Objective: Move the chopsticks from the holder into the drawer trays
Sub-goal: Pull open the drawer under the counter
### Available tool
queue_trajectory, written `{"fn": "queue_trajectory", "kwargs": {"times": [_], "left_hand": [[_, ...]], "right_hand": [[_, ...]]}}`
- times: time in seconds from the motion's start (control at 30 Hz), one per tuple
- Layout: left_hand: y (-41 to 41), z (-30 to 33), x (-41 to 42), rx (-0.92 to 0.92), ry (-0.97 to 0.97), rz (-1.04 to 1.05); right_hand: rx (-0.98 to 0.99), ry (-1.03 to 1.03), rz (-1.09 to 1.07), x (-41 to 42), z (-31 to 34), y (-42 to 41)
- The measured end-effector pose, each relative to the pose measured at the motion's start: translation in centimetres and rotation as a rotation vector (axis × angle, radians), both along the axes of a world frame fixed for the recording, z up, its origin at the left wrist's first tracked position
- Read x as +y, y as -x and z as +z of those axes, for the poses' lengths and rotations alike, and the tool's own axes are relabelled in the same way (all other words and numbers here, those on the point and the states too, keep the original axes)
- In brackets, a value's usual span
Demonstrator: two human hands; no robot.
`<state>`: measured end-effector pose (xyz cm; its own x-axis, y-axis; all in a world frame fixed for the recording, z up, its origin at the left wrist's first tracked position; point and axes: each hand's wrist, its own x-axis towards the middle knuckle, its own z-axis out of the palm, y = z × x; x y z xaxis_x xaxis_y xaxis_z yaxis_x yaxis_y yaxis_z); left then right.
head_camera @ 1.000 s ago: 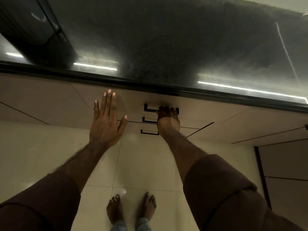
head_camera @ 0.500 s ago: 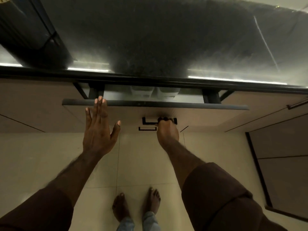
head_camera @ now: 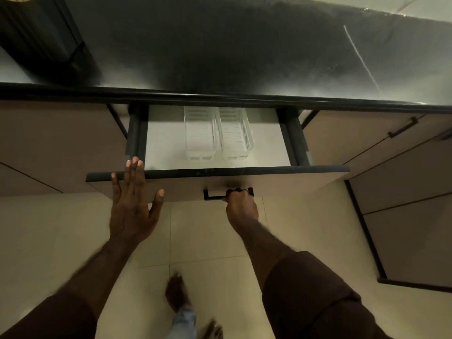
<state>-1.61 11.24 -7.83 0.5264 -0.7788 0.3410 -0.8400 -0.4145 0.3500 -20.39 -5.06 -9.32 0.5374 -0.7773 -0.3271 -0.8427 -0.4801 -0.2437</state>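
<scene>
The top drawer (head_camera: 305, 176) under the dark counter stands pulled well out. Two white slatted trays sit side by side on its pale floor, the left tray (head_camera: 198, 133) and the right tray (head_camera: 236, 133), and both look empty. My right hand (head_camera: 241, 204) grips the black drawer handle (head_camera: 212, 195) at its right end. My left hand (head_camera: 133, 204) is flat with fingers straight, its fingertips over the drawer front's top edge near the left corner. No chopsticks or holder can be made out in this view.
A dark ribbed object (head_camera: 41, 37) stands on the black countertop (head_camera: 244, 52) at the far left. Closed beige cabinet doors flank the drawer, one on the right with a bar handle (head_camera: 403, 127). My bare feet (head_camera: 177, 293) are on the tiled floor below.
The drawer went from closed to pulled far out, drawn by my right hand on the handle, baring the two white trays. My left hand stayed flat by the drawer front.
</scene>
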Motion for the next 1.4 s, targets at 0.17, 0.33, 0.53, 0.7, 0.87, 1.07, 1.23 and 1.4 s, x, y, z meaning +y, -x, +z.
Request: {"fn": "queue_trajectory", "kwargs": {"times": [0.17,0.33,0.53,0.7,0.87,1.07,1.23,1.4], "left_hand": [[3.4,0.1,2.9,-0.041,-0.001,-0.031],[5.9,0.9,5.3,-0.080,-0.053,-0.040],[8.4,1.4,7.6,-0.085,-0.114,-0.052],[9.7,1.8,8.9,-0.058,-0.145,-0.066],[10.4,2.2,9.5,-0.037,-0.170,-0.090],[11.0,2.6,10.2,-0.014,-0.197,-0.108],[11.7,3.6,10.4,-0.004,-0.200,-0.133],[12.5,5.9,9.9,0.000,-0.190,-0.145]], "right_hand": [[-0.013,0.001,0.001,3.0,0.1,2.8],[0.000,-0.041,0.010,6.2,0.4,5.6],[0.017,-0.042,0.008,9.5,0.4,8.3],[0.020,-0.038,-0.004,11.4,0.6,9.5],[0.028,-0.040,-0.001,12.6,1.1,10.2],[0.031,-0.055,-0.008,13.6,2.2,11.0],[-0.020,-0.024,-0.001,14.4,4.2,11.8],[-0.066,0.019,0.100,15.4,7.9,11.7]]}}
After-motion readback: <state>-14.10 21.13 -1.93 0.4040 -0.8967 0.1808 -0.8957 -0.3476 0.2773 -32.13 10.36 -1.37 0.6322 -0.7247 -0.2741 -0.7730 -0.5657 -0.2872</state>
